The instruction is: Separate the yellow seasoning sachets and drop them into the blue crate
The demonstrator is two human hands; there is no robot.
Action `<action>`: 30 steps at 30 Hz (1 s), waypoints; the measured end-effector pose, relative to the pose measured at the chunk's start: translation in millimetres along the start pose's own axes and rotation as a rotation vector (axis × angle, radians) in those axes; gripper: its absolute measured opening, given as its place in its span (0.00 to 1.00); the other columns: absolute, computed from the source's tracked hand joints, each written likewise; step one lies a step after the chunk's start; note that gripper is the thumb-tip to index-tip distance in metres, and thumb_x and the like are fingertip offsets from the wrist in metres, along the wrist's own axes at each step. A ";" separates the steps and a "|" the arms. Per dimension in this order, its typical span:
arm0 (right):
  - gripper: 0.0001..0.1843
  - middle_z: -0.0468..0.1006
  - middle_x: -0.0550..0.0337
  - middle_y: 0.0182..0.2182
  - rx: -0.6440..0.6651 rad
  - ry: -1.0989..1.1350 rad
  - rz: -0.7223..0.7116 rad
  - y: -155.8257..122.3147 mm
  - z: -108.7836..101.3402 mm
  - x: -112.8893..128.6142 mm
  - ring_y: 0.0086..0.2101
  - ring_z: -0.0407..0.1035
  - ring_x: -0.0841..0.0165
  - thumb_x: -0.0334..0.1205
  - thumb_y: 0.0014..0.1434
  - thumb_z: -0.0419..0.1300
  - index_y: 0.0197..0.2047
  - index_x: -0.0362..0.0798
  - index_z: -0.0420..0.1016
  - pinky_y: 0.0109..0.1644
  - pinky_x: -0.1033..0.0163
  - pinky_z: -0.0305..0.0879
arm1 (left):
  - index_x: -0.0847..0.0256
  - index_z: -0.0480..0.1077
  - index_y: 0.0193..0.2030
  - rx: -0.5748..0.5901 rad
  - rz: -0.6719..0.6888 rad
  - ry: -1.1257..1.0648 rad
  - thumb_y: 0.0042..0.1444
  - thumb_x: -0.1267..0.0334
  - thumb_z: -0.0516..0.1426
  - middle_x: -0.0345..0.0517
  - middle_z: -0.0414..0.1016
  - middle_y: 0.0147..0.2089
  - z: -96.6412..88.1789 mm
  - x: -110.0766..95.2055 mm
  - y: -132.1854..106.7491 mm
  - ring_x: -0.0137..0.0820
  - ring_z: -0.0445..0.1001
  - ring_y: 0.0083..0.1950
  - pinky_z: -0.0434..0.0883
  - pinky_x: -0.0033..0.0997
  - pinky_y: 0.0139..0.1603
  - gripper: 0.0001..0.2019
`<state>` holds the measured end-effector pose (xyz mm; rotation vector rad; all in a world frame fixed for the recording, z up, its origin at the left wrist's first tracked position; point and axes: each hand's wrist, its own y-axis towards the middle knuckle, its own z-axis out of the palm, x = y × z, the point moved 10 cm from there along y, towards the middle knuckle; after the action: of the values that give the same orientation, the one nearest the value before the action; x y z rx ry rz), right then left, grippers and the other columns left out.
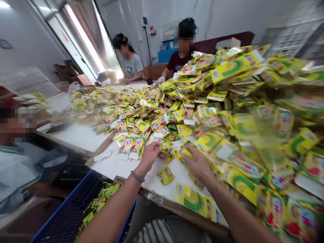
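At the white desk (152, 179), my left grip (150, 156) pinches one sachet (165, 145), my right grip (198, 164) lies open on the sachet heap (238, 87), one blue crate (73, 206) beside

Light: bright — daylight from window (86, 42) | edges: stretched | right foreground: blurred

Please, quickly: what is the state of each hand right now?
Left hand: closed, pinching a small yellow-green foil sachet.
Right hand: fingers on a yellow foil sachet; grip cannot be told.
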<state>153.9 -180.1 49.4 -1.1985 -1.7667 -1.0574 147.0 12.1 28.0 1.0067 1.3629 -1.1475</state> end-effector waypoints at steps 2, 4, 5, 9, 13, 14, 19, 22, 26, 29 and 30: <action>0.16 0.78 0.53 0.39 0.008 0.115 0.058 0.9 2.0 -5.1 0.41 0.72 0.60 0.49 0.57 0.56 0.43 0.47 0.72 0.45 0.56 0.68 | 0.63 0.68 0.37 0.024 -0.076 -0.144 0.42 0.55 0.67 0.42 0.77 0.30 -0.3 12.5 -17.2 0.29 0.75 0.29 0.71 0.28 0.33 0.20; 0.16 0.77 0.54 0.40 0.027 0.189 0.091 0.6 7.1 -9.6 0.41 0.71 0.61 0.49 0.56 0.57 0.43 0.48 0.71 0.46 0.57 0.67 | 0.64 0.69 0.42 0.045 -0.114 -0.199 0.39 0.56 0.69 0.44 0.78 0.33 2.8 20.2 -30.3 0.29 0.76 0.31 0.72 0.26 0.33 0.24; 0.16 0.77 0.55 0.40 0.044 0.220 0.100 -0.1 10.4 -11.3 0.41 0.71 0.62 0.49 0.56 0.58 0.43 0.48 0.71 0.46 0.57 0.67 | 0.64 0.69 0.44 0.056 -0.126 -0.209 0.39 0.56 0.69 0.44 0.79 0.34 4.9 22.9 -34.9 0.29 0.76 0.32 0.72 0.26 0.33 0.26; 0.19 0.75 0.60 0.36 0.125 0.350 0.150 -3.4 22.0 -15.0 0.34 0.70 0.66 0.50 0.55 0.60 0.46 0.49 0.69 0.38 0.62 0.67 | 0.67 0.70 0.45 0.063 -0.142 -0.191 0.38 0.55 0.70 0.47 0.79 0.33 6.6 26.8 -40.9 0.29 0.76 0.32 0.72 0.26 0.33 0.29; 0.22 0.71 0.63 0.31 0.150 0.375 0.173 -4.7 24.1 -11.0 0.25 0.62 0.71 0.51 0.50 0.64 0.43 0.49 0.66 0.27 0.66 0.59 | 0.67 0.70 0.43 0.075 -0.118 -0.178 0.38 0.54 0.70 0.46 0.79 0.33 6.6 21.8 -43.1 0.29 0.75 0.32 0.72 0.26 0.33 0.27; 0.21 0.70 0.64 0.29 0.167 0.369 0.179 -5.6 26.0 -9.9 0.24 0.60 0.72 0.51 0.49 0.64 0.42 0.48 0.66 0.25 0.66 0.57 | 0.66 0.70 0.42 0.091 -0.118 -0.197 0.38 0.54 0.70 0.46 0.79 0.34 9.7 21.2 -45.3 0.29 0.76 0.33 0.72 0.26 0.34 0.26; 0.14 0.63 0.67 0.21 0.211 0.183 0.116 -11.2 33.6 -4.1 0.22 0.53 0.72 0.47 0.52 0.60 0.39 0.48 0.70 0.25 0.66 0.49 | 0.62 0.67 0.42 0.115 -0.124 -0.327 0.42 0.57 0.69 0.42 0.78 0.35 28.0 24.0 -57.4 0.28 0.75 0.35 0.72 0.25 0.33 0.23; 0.15 0.68 0.62 0.27 0.157 0.093 0.051 -11.7 33.4 -1.6 0.25 0.57 0.71 0.45 0.52 0.59 0.42 0.47 0.70 0.29 0.65 0.55 | 0.62 0.65 0.38 0.010 -0.105 -0.338 0.38 0.57 0.71 0.37 0.75 0.28 24.9 27.6 -57.2 0.24 0.72 0.29 0.68 0.22 0.30 0.24; 0.34 0.70 0.51 0.42 0.059 0.228 0.140 -10.1 30.4 -11.4 0.34 0.65 0.66 0.54 0.50 0.61 0.54 0.44 0.62 0.35 0.62 0.66 | 0.61 0.63 0.37 -0.029 -0.085 -0.368 0.37 0.57 0.70 0.36 0.74 0.26 22.7 25.8 -55.5 0.24 0.71 0.28 0.68 0.24 0.34 0.25; 0.32 0.72 0.55 0.35 0.135 0.249 0.173 -10.6 37.2 -11.0 0.32 0.66 0.65 0.56 0.48 0.62 0.51 0.44 0.65 0.34 0.61 0.66 | 0.61 0.64 0.36 0.023 -0.068 -0.271 0.39 0.56 0.69 0.36 0.72 0.26 22.3 17.9 -51.4 0.25 0.70 0.28 0.67 0.24 0.33 0.22; 0.28 0.71 0.57 0.31 0.154 0.247 0.172 -10.8 37.8 -9.5 0.30 0.66 0.65 0.55 0.49 0.61 0.47 0.45 0.66 0.33 0.61 0.65 | 0.61 0.65 0.36 0.047 -0.061 -0.205 0.40 0.54 0.67 0.37 0.72 0.27 21.1 14.3 -47.5 0.25 0.70 0.29 0.66 0.24 0.33 0.21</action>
<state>141.6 -151.3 23.9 -1.0560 -1.4981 -0.9088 103.1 -17.8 18.9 0.8602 1.2147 -1.2962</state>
